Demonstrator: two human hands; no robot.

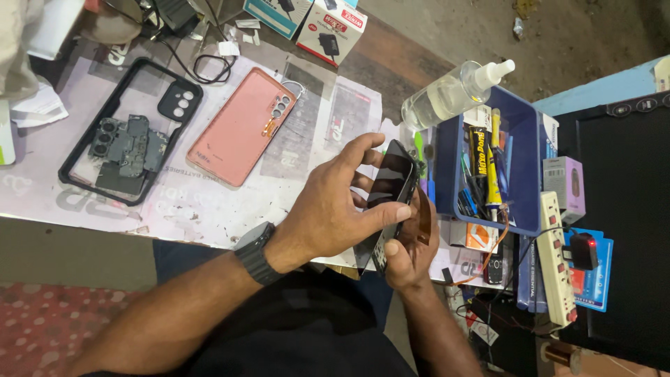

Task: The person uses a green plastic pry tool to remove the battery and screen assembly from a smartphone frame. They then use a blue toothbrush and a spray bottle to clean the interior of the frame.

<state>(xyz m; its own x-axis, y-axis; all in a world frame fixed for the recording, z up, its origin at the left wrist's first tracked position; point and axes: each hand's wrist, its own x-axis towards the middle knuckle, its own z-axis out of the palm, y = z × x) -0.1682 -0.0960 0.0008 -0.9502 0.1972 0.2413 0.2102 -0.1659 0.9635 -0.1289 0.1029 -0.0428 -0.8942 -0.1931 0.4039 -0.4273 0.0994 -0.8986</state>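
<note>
I hold a black smartphone (pixel 388 190) on edge above the table's front edge, both hands on it. My left hand (pixel 333 204), a black watch on its wrist, wraps over the phone's top and side with the thumb along its edge. My right hand (pixel 413 250) supports the phone from below and behind, fingers curled under its lower end. On the paper-covered table (pixel 209 202) to the left lie a pink phone back cover (pixel 243 126) and a black phone frame (pixel 132 132) with loose circuit parts inside it.
A blue bin (pixel 527 164) of tools and tubes stands right of my hands, a clear spray bottle (pixel 452 92) lying against it. A white power strip (pixel 557 258), a small purple box (pixel 572 183) and charger boxes (pixel 328 26) are nearby. Cables lie at the far left.
</note>
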